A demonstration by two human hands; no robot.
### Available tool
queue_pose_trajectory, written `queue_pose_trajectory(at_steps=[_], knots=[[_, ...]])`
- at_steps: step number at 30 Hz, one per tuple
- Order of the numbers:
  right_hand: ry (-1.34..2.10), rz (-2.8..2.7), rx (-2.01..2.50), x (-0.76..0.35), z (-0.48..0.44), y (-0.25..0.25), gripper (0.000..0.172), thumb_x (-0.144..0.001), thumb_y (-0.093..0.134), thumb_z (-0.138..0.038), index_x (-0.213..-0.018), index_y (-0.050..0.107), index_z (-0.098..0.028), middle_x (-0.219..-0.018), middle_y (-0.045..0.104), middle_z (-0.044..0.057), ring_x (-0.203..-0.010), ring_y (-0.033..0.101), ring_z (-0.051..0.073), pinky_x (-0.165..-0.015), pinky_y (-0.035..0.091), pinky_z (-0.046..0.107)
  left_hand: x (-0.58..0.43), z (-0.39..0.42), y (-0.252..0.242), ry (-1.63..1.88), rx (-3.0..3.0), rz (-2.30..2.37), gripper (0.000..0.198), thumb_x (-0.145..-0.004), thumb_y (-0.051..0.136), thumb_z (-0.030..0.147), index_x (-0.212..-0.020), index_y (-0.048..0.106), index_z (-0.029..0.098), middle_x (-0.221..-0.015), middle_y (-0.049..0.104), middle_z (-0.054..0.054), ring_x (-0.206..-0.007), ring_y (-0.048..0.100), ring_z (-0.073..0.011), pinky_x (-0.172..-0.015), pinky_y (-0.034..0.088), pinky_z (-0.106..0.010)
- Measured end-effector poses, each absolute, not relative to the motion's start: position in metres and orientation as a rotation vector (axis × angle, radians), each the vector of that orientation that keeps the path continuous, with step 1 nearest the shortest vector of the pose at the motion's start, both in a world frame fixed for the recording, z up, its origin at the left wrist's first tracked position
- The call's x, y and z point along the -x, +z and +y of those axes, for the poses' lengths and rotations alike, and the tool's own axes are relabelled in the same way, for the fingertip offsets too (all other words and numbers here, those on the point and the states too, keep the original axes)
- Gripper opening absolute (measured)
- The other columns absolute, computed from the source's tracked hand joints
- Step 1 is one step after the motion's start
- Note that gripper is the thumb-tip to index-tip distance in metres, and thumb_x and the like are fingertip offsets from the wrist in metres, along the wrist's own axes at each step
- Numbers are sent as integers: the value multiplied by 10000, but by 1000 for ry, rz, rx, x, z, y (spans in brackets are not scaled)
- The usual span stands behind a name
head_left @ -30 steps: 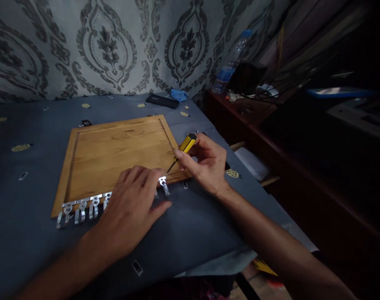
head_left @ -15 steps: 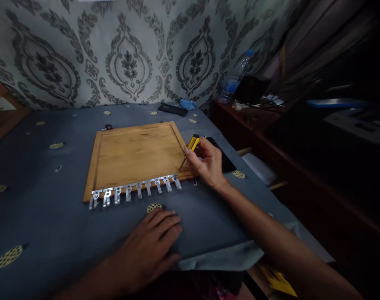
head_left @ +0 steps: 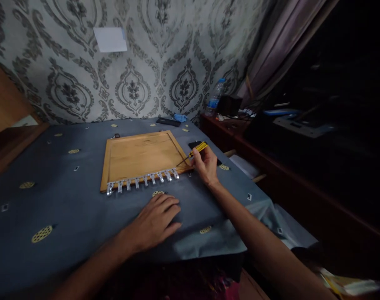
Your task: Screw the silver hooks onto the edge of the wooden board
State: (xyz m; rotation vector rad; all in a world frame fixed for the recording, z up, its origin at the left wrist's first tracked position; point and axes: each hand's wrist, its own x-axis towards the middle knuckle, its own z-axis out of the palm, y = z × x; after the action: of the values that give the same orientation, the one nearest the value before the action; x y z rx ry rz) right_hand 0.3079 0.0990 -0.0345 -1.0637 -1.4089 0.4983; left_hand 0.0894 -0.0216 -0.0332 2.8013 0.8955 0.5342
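Note:
A wooden board (head_left: 140, 156) with a raised rim lies flat on a blue-grey cloth (head_left: 68, 208) over a table. Along its near edge runs a metal strip of several hooks (head_left: 143, 181). My right hand (head_left: 204, 164) is closed around a yellow-and-black screwdriver (head_left: 193, 153), whose tip points at the board's near right corner. My left hand (head_left: 157, 221) lies flat on the cloth in front of the board, fingers spread, holding nothing, just below a yellow dotted patch.
A dark phone (head_left: 196, 146) lies beside the board at right. A black remote (head_left: 168, 121) and blue item sit near the patterned wall. A water bottle (head_left: 215, 98) stands on a dark wooden unit (head_left: 240, 141) to the right. Wooden furniture is at the far left.
My left hand left the hook strip and drew back onto the cloth near me. The view pulled back and rose. My right hand kept the screwdriver at the board's corner.

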Motion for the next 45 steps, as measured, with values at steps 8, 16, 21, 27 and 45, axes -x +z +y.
queue_pose_trajectory(at_steps=[8, 16, 21, 27, 45], knots=[[475, -1406, 1036, -309, 102, -34, 344, -881, 597, -541, -825, 515, -211, -574, 554, -43, -471, 548, 140, -504, 418, 289, -89, -33, -37, 648, -3018, 876, 128, -973, 536, 219, -1057, 587, 139, -1062, 689, -84, -1014, 634, -232, -912, 530, -407], [410, -1395, 1039, -311, 110, -43, 481, -823, 573, -693, -805, 511, -217, -636, 538, -31, -454, 564, 137, -471, 420, 293, -87, -22, -43, 820, -3027, 833, 268, -1031, 405, 270, -890, 610, 170, -822, 668, -36, -809, 628, -185, -811, 524, -354], [375, -1376, 1022, -313, 124, -56, 541, -808, 513, -766, -826, 485, -225, -670, 511, -34, -436, 528, 103, -443, 418, 268, -81, -11, -48, 845, -2889, 955, 257, -1024, 424, 299, -924, 624, 172, -854, 661, -47, -856, 620, -193, -804, 509, -346], [328, -1436, 968, -315, 132, -60, 492, -875, 482, -706, -872, 517, -216, -738, 528, -11, -491, 566, 105, -465, 460, 264, -79, -10, -48, 859, -2857, 980, 261, -1018, 427, 311, -915, 626, 178, -841, 656, -48, -829, 605, -186, -775, 498, -328], [462, -1387, 1032, -307, 106, -39, 401, -855, 582, -621, -794, 499, -233, -626, 516, -36, -476, 558, 136, -478, 441, 290, -83, -16, -43, 856, -2863, 971, 216, -1014, 447, 278, -899, 605, 186, -832, 666, -28, -834, 630, -193, -821, 536, -364]])
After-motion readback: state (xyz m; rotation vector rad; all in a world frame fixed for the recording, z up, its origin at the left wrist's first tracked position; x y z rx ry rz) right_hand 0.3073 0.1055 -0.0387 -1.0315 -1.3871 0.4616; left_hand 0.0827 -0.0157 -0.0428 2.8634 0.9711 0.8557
